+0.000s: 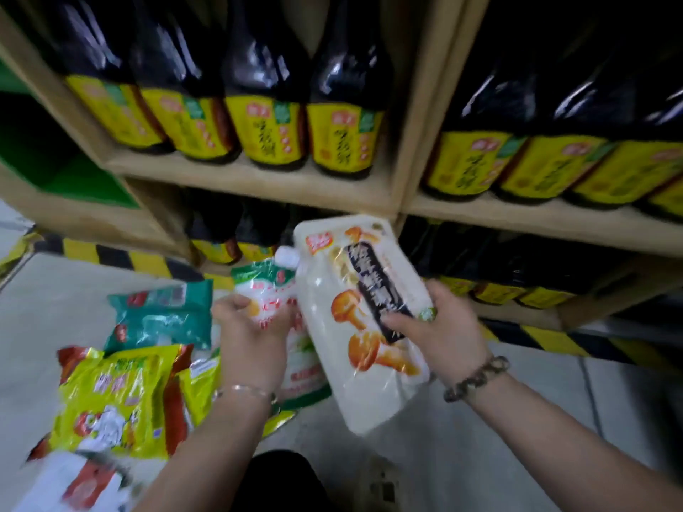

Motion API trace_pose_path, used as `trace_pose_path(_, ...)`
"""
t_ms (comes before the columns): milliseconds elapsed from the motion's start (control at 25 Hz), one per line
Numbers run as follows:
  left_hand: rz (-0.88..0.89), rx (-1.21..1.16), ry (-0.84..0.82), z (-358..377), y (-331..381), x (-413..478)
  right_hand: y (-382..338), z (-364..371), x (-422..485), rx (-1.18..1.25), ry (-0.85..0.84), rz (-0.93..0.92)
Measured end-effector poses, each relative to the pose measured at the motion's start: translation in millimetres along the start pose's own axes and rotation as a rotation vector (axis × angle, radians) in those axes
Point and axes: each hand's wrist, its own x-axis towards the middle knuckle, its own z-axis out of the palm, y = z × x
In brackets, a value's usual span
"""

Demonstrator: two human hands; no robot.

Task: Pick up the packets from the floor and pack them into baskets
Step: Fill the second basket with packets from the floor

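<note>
Wooden shelving [258, 186] stocked with dark bottles [343, 105] bearing yellow labels fills the background, with a yellow-and-black hazard strip [554, 339] along its foot where it meets the pale floor [480, 456]. No basket is in view.

Loose packets lie heaped on the floor at lower left. They include a large yellow-green packet [111, 397] on top, a teal packet [162, 315] behind it, and a green-and-white packet [266, 282] nearest the shelf.

Lifted clear of the heap, a white spouted pouch [369, 327] printed with orange mushrooms tilts across the centre of the frame, its white cap [287, 256] pointing up and to the left. The right hand [447, 334] grips the pouch at its right edge, thumb across the printed face and fingers behind. The left hand [251, 334] hovers with curled fingers over the green-and-white packet; motion blur makes it impossible to tell whether it holds that packet or only touches it.

The pouch looks soft, full and fairly heavy, with a glossy film that is likely slippery. A one-sided grip may let it sag or slide, so support under the lower end or a hold at the stiffer spout corner would seem safer. The flat packets look lighter and pliable and are best taken by an edge.

A beaded bracelet [476, 378] circles the right wrist and a thin bangle [247, 391] the left.
</note>
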Motion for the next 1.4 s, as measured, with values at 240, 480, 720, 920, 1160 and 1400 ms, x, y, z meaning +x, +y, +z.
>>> trace_pose_path(240,0.068,-0.019,-0.097,20.0,52.1,-43.1,-23.9,-68.1,-40.8,0.044,0.104,-0.003)
trace_pose_path(480,0.094,-0.105,-0.354,70.7,107.9,-100.9,-30.3,-162.8,-95.9,0.073,0.508,0.012)
trace_pose_path(720,0.214,-0.140,-0.652,119.4,175.8,-171.6,-43.6,-262.6,-173.5,-0.027,0.900,0.066)
trace_pose_path(920,0.256,-0.170,-0.854,146.9,217.0,-220.7,-40.3,-314.7,-233.6,-0.176,1.125,0.190)
trace_pose_path(1160,0.093,-0.128,-1.055,203.8,220.5,-273.2,-3.4,-368.5,-292.9,-0.185,1.268,0.345)
trace_pose_path(1400,0.012,-0.062,-1.205,268.2,218.0,-378.5,32.2,-434.2,-347.7,-0.237,1.284,0.609)
